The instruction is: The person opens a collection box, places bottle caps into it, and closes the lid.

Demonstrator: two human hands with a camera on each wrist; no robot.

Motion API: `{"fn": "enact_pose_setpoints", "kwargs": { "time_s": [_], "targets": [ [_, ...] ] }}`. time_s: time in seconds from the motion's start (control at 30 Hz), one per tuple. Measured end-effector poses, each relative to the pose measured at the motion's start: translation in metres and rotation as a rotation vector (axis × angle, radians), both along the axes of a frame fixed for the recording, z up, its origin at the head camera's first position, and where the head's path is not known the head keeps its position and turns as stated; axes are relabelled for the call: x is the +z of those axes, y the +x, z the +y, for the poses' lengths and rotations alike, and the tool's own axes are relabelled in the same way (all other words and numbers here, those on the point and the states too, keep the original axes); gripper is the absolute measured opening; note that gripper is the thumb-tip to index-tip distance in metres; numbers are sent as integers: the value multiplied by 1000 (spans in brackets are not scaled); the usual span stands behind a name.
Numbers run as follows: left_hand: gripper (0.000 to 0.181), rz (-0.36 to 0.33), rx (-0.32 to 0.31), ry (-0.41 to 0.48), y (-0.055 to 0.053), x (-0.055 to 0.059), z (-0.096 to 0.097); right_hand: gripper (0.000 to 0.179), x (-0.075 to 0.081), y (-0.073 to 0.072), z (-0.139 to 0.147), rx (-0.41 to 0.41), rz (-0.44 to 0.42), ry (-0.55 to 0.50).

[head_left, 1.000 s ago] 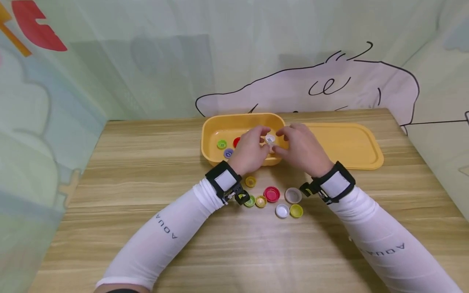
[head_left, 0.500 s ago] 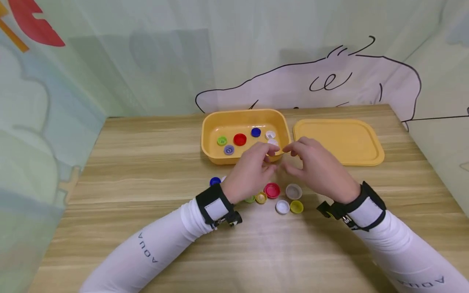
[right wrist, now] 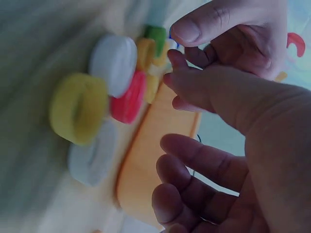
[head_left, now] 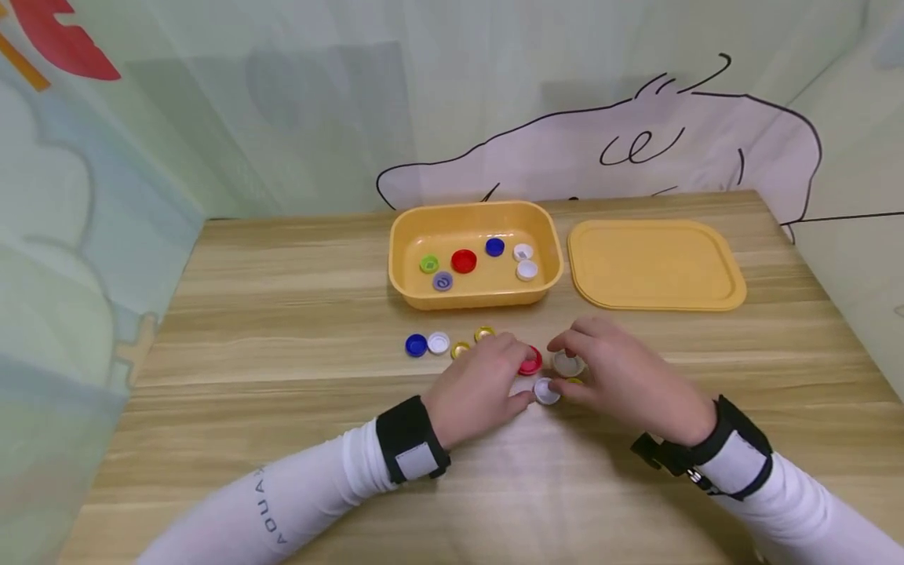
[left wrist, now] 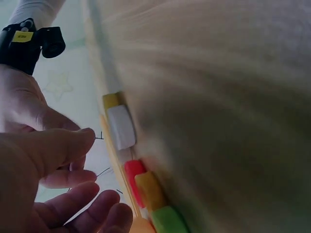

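Observation:
Both hands hover low over loose plastic bottle caps on the table, holding nothing. My left hand [head_left: 483,384] has relaxed fingers beside the red cap [head_left: 531,361]. Facing it, my right hand [head_left: 625,377] has loosely bent fingers apart, around a white cap [head_left: 545,391] and a grey cap [head_left: 567,364] in the head view. A yellow cap [right wrist: 77,109] shows fully in the right wrist view, but is mostly covered from above. The green cap [left wrist: 169,221] is hidden under my left hand in the head view.
Behind the caps stands a yellow plastic box [head_left: 476,301] with several caps inside, including a red cap [head_left: 463,261]. Its flat yellow lid [head_left: 657,267] lies to the right. A blue cap [head_left: 416,345] and another white cap [head_left: 439,343] sit left. A curtain hangs behind.
Both hands have drawn back from the box toward me, down over the caps on the table. The pale cap at my fingertips a second ago now lies in the box.

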State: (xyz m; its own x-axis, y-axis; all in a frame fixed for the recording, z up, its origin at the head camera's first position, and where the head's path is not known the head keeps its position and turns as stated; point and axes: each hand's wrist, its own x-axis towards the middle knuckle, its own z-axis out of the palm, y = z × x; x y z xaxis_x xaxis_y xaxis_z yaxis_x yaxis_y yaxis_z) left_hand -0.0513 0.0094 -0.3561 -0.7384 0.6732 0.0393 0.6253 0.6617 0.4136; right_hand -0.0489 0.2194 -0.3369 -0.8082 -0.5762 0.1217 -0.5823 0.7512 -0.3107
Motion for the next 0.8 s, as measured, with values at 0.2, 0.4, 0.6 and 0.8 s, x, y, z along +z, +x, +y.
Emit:
{"fn": "enact_pose_setpoints", "kwargs": {
  "time_s": [0.2,0.4,0.6,0.8],
  "targets": [
    [37,55,-35,-85,3,-7,7,37,-12,8,0,10,-40,32],
    [35,84,-28,-129,6,-11,15,32,-21,11,0,32,-31,42],
    [33,87,-13,-156,8,-13,18,29,-26,13,-2,42,-36,44],
    [31,87,-14,-139,8,-14,17,30,-25,14,-4,30,-41,37]
  ]
}}
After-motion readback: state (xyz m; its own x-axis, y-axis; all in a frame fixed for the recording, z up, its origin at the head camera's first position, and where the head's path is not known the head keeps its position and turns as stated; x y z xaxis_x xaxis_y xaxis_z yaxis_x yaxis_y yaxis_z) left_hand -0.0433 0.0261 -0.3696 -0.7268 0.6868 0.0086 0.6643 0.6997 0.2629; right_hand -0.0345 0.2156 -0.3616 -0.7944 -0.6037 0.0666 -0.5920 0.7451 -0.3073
